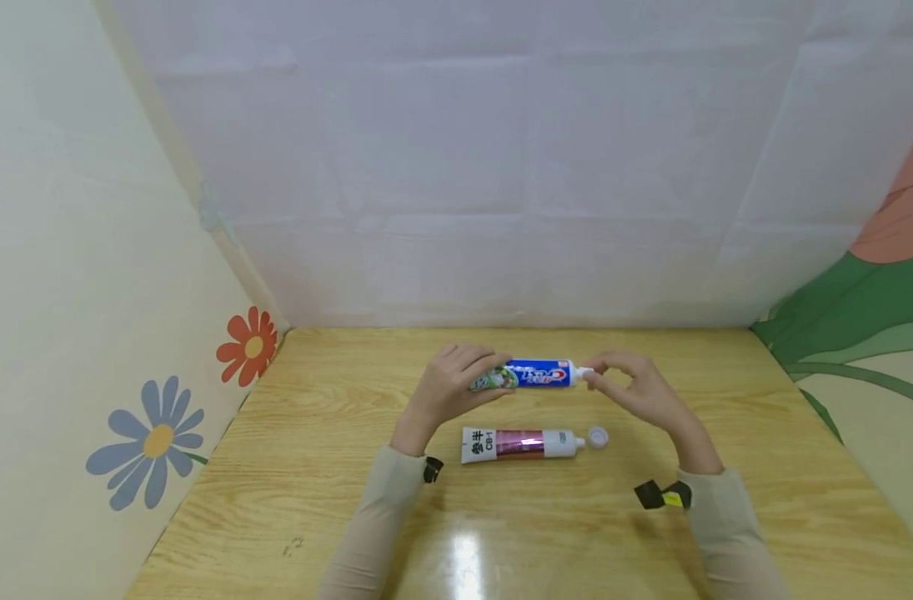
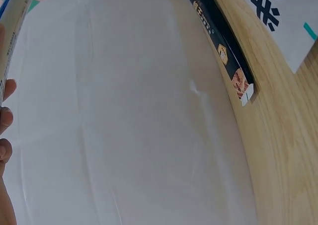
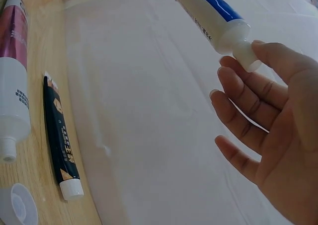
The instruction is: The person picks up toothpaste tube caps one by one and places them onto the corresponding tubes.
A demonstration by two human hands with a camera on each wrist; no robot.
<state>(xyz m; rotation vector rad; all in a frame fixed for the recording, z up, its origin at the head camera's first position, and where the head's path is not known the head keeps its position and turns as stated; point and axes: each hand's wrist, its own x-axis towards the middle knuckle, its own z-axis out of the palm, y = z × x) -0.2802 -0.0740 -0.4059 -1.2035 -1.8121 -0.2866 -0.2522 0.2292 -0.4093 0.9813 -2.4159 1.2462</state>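
My left hand [image 1: 448,390] grips a blue and green toothpaste tube [image 1: 542,373], held raised and roughly level. At the tube's right end, my right hand [image 1: 647,396] pinches the small white cap [image 3: 246,57] between thumb and index finger. The other right fingers are spread apart in the right wrist view. Below the raised tube, a pink and white toothpaste tube [image 1: 519,443] lies uncapped on the table. Just beyond its nozzle rests a loose white cap [image 1: 598,437]. A black toothpaste tube [image 3: 60,130] with its white cap on lies farther back; the head view hides it.
The wood-grain table [image 1: 313,467] meets a white sheet-covered wall [image 1: 441,167] at the back. Side walls stand left and right, with painted flowers [image 1: 158,442] on the left one. Black bands sit on both wrists.
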